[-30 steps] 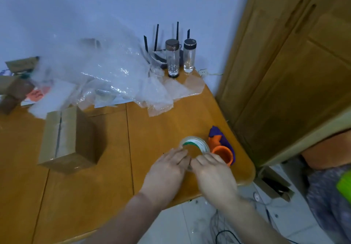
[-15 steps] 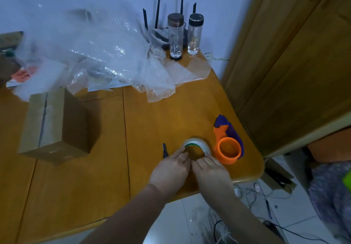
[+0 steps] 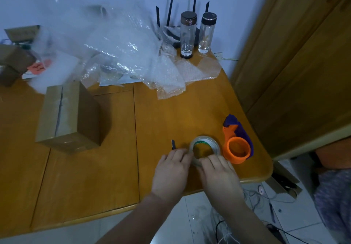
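A roll of clear tape (image 3: 206, 142) lies flat on the wooden table (image 3: 91, 177) near its front right corner. My left hand (image 3: 171, 173) grips the roll's near left edge, and a small dark object (image 3: 173, 144) sticks out just beyond its fingers. My right hand (image 3: 218, 175) holds the roll's near right edge with its fingertips on the rim. An orange and purple tape dispenser (image 3: 237, 145) lies right of the roll. A taped cardboard box (image 3: 66, 116) stands at the table's left.
Crumpled bubble wrap (image 3: 123, 53) covers the back of the table. Two glass bottles (image 3: 197, 34) and a black router with antennas (image 3: 171, 10) stand at the back right. Small boxes (image 3: 13, 59) sit far left. A wooden wardrobe (image 3: 296, 63) is right; cables (image 3: 266, 202) lie on the floor.
Both hands stay on the tape roll at the same spot. The small dark object beside my left hand came into view. The camera shifted, so the scene moved in frame.
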{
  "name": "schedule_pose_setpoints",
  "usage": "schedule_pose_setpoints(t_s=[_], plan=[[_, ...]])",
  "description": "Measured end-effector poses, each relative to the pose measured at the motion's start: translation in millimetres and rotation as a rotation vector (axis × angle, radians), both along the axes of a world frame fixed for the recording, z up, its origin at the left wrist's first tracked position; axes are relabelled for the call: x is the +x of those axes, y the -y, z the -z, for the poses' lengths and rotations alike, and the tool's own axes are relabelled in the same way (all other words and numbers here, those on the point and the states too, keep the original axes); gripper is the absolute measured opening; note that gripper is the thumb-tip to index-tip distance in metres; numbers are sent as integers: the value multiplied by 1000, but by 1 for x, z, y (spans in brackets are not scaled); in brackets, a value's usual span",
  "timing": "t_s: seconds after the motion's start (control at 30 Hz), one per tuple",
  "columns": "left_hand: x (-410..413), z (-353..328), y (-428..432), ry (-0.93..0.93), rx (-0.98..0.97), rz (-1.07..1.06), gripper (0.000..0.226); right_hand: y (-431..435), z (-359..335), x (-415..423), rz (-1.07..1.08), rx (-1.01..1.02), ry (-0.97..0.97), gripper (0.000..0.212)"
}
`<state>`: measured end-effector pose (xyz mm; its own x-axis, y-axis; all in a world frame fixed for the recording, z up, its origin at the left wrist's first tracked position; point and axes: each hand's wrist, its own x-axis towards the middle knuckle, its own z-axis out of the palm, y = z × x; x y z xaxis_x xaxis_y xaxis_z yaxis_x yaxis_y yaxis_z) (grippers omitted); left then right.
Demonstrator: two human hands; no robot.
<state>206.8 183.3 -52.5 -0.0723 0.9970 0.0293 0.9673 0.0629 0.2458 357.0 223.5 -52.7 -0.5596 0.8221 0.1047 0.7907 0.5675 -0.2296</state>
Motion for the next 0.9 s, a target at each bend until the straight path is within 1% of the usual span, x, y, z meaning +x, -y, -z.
schedule_pose_setpoints(t_s=[0.03, 0.07, 0.17, 0.27, 0.4, 0.5, 0.6, 0.73, 0.9], plan=[[-1, -1, 6, 57, -14, -101, 38, 7, -4, -6, 26, -33, -54, 6], [-2, -1, 12, 155, -38, -206, 35, 15, -8, -13, 56, -102, -93, 10], [-6, -5, 25, 557, -111, -570, 31, 32, -6, -42, 163, -366, -124, 13], [-13, -5, 25, 793, -230, -815, 36, 39, 4, -65, 282, -447, -80, 21], [-23, -2, 12, 1125, -364, -989, 41, 35, 16, -81, 419, -468, 14, 24], [-24, -8, 1, 1315, -424, -1029, 43, 31, 23, -91, 496, -496, -36, 20], [-24, -13, -3, 1383, -464, -1020, 49, 29, 26, -98, 575, -557, -134, 16], [-26, -9, -4, 1433, -482, -1003, 48, 28, 23, -100, 621, -581, -166, 18], [-26, -7, -3, 1406, -487, -993, 48, 29, 18, -101, 645, -607, -204, 20]])
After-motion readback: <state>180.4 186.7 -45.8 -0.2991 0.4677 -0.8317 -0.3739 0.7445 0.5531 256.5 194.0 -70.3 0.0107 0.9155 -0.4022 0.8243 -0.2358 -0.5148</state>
